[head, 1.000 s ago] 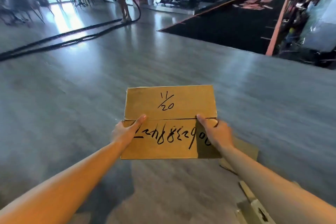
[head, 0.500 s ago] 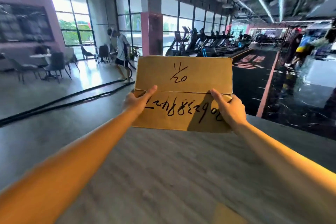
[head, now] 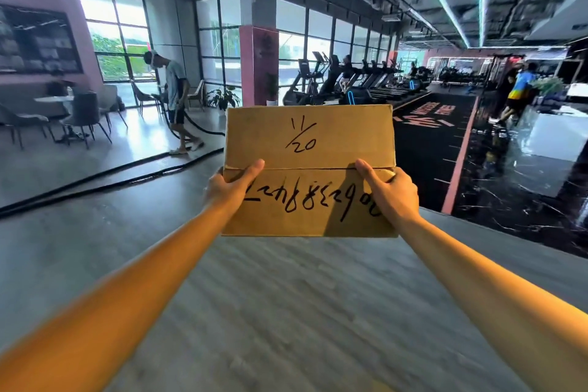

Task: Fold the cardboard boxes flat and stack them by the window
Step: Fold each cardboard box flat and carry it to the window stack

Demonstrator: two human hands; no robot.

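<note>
gripping flattened cardboard box (head: 310, 143) both sides, left hand (head: 224, 189), right hand (head: 393, 192); treadmills (head: 350, 79), windows (head: 219, 41) beyond.

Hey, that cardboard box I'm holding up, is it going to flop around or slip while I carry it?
The cardboard box probably stays fairly stiff: its panels look flat. It may hinge at the seam where both thumbs press. It looks light, since the left hand and right hand hold it at arm's length.

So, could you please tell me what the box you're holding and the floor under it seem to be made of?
The box looks like plain brown cardboard, matte, with marker writing and a creased fold line. The floor looks like grey wood-grain plank, perhaps vinyl or laminate, with a slight sheen.
</note>
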